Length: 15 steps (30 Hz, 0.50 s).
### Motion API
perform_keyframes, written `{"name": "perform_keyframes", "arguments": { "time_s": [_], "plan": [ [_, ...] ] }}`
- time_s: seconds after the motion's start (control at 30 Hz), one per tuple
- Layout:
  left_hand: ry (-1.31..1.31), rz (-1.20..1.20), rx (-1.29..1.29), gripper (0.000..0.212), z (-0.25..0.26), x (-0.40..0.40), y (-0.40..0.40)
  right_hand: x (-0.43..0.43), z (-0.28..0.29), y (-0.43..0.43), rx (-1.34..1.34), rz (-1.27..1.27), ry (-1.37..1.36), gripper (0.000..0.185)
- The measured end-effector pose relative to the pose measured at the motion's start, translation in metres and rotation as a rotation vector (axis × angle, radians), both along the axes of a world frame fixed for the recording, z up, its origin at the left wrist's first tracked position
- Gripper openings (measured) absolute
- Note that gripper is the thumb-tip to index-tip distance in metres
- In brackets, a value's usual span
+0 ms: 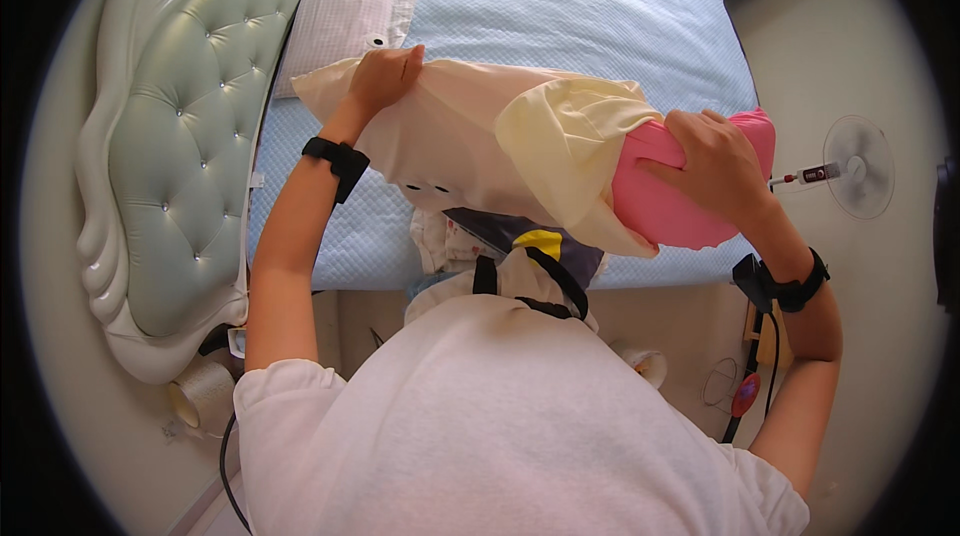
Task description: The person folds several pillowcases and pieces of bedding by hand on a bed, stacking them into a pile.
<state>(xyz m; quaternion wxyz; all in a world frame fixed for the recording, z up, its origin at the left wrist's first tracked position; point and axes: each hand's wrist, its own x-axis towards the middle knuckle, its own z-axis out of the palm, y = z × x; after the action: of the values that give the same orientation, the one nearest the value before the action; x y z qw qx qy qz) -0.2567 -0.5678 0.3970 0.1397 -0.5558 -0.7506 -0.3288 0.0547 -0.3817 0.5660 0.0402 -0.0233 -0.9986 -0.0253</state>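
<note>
A cream pillowcase (pixel 450 131) stretches between my two hands above the bed, partly around a pink pillow (pixel 667 202). My left hand (pixel 386 77) grips the upper edge of the pillowcase near its left end. On the right, my right hand (pixel 705 161) grasps the pink pillow where it sticks out of the case. A folded-back flap of the case (pixel 566 138) lies against the pillow, and how far the pillow reaches inside is hidden. Under the pillowcase, at the bed's near edge, is dark fabric with a yellow shape (pixel 540 242).
A light-blue quilted cover (pixel 570 3) spreads over the bed. The tufted green headboard (pixel 195 153) in a white frame rises on the left, beside a pale checked pillow (pixel 352 18). A fan (pixel 857 165) stands on the floor at right; a paper roll (pixel 202 393) is at lower left.
</note>
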Motion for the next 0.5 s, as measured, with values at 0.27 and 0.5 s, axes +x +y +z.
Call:
{"name": "perform_keyframes", "arguments": {
  "time_s": [0.27,0.5],
  "plan": [
    [-0.088,0.260,-0.188,0.046,-0.010,-0.034,-0.021,0.047,-0.006,0.049,0.068,-0.030,0.167,0.033],
    [0.014,0.529,-0.250,0.052,-0.035,-0.073,-0.106,0.096,0.010,0.117,0.141,-0.260,0.379,0.036]
  ]
}}
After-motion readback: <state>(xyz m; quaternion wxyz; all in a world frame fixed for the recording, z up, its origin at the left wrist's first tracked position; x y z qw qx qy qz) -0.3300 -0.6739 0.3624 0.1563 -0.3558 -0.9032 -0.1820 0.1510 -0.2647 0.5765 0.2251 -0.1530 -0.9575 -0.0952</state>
